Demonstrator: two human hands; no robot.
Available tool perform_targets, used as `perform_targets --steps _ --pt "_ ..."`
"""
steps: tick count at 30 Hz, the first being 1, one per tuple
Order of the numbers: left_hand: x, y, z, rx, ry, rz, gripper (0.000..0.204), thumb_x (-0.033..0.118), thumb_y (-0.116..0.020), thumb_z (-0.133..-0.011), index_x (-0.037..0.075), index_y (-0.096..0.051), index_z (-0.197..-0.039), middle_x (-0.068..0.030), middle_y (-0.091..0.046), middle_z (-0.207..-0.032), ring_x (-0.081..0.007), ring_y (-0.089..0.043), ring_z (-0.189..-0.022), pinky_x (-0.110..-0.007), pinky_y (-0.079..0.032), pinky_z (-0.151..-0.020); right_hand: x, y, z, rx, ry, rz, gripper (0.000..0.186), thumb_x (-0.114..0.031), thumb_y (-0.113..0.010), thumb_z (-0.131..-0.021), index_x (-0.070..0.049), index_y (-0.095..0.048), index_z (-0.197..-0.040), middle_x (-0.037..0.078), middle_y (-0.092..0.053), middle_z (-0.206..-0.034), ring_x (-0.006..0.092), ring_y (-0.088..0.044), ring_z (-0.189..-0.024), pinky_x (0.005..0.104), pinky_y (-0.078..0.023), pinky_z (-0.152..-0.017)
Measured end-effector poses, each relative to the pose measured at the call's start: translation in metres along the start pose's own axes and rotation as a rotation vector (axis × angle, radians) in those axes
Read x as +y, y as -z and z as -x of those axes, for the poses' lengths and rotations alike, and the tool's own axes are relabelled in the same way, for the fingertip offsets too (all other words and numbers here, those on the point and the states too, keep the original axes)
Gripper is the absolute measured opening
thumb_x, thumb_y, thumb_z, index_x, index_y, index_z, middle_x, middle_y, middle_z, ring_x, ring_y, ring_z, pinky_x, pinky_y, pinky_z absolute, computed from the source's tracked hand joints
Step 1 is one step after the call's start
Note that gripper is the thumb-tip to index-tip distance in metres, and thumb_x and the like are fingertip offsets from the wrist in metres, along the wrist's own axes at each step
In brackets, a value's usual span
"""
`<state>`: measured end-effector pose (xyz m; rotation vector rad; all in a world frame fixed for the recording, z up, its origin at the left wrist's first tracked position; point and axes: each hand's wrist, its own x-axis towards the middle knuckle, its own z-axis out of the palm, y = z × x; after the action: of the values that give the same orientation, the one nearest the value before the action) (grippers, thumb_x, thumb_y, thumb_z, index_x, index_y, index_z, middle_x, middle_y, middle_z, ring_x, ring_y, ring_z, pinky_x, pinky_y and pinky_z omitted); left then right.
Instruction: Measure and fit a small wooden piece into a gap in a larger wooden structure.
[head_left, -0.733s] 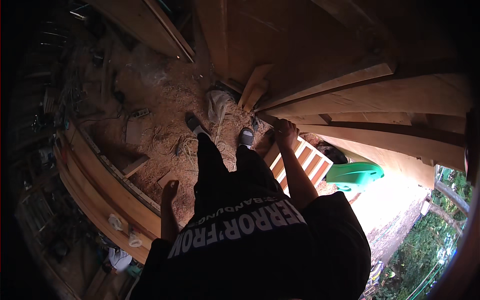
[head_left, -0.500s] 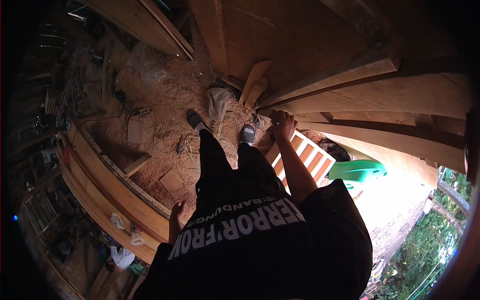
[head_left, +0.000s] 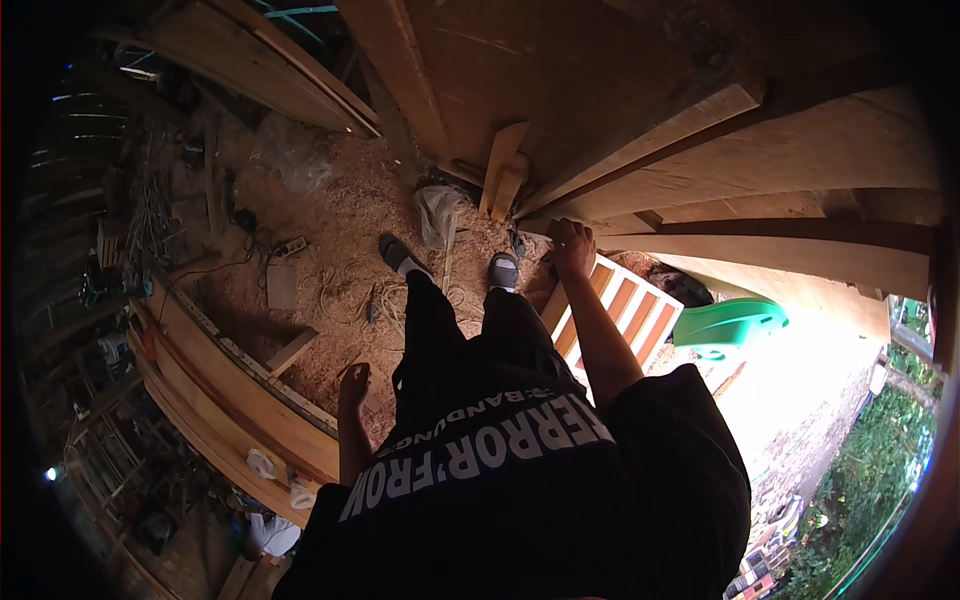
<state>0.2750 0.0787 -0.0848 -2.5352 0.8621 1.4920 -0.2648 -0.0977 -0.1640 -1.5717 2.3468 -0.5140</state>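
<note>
My right hand (head_left: 574, 250) is at the lower end of a leaning wooden panel (head_left: 760, 246), its fingers curled over the edge. Just below that hand stands a slatted wooden frame (head_left: 622, 312) with pale and brown strips, partly behind my forearm. My left hand (head_left: 354, 386) hangs at my side above the shavings, fingers loosely bent and apart, nothing visible in it. Nearest to it are a wooden block (head_left: 292, 352) on the floor and a long stack of boards (head_left: 215, 400).
Shavings and a tangled cord (head_left: 392, 298) cover the floor around my feet. A power strip (head_left: 290, 247) lies ahead left. A clear plastic bag (head_left: 437, 215) and wood offcuts (head_left: 503, 172) rest by large leaning panels (head_left: 600, 100). To the right sits a green plastic piece (head_left: 730, 325).
The view has shifted slightly. My left hand has risen a little and its fingers are more bent. My right hand stays on the panel's edge.
</note>
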Motion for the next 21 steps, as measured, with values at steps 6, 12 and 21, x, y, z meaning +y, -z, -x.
perform_targets --steps 6,12,21 --pt "0.037 0.005 -0.001 -0.094 0.047 -0.073 0.056 0.047 -0.056 -0.102 0.005 -0.058 -0.139 -0.0151 -0.067 -0.128 -0.0272 -0.067 -0.114 -0.042 -0.052 -0.1 0.009 -0.007 -0.012 -0.131 0.06 0.017 0.022 -0.015 -0.065 -0.086 -0.013 -0.067 -0.108 0.015 -0.065 -0.106 0.0392 -0.063 -0.104 0.0511 -0.053 -0.088" --pt "0.0 0.002 -0.014 -0.163 0.125 -0.098 0.057 0.047 -0.056 -0.102 0.006 -0.056 -0.142 -0.0145 -0.066 -0.132 -0.0279 -0.066 -0.116 -0.042 -0.052 -0.102 0.022 -0.003 0.051 -0.333 0.164 0.039 0.029 -0.02 -0.078 -0.076 -0.014 -0.07 -0.103 0.014 -0.064 -0.105 0.0383 -0.063 -0.103 0.0511 -0.055 -0.086" --pt "-0.04 0.006 -0.019 -0.221 0.17 0.049 0.055 0.045 -0.055 -0.104 0.003 -0.057 -0.14 -0.0145 -0.068 -0.126 -0.0263 -0.068 -0.111 -0.039 -0.054 -0.097 0.037 -0.008 0.105 -0.364 0.184 0.012 0.041 -0.011 -0.079 -0.067 -0.013 -0.073 -0.108 0.013 -0.061 -0.102 0.0364 -0.062 -0.101 0.0478 -0.055 -0.087"
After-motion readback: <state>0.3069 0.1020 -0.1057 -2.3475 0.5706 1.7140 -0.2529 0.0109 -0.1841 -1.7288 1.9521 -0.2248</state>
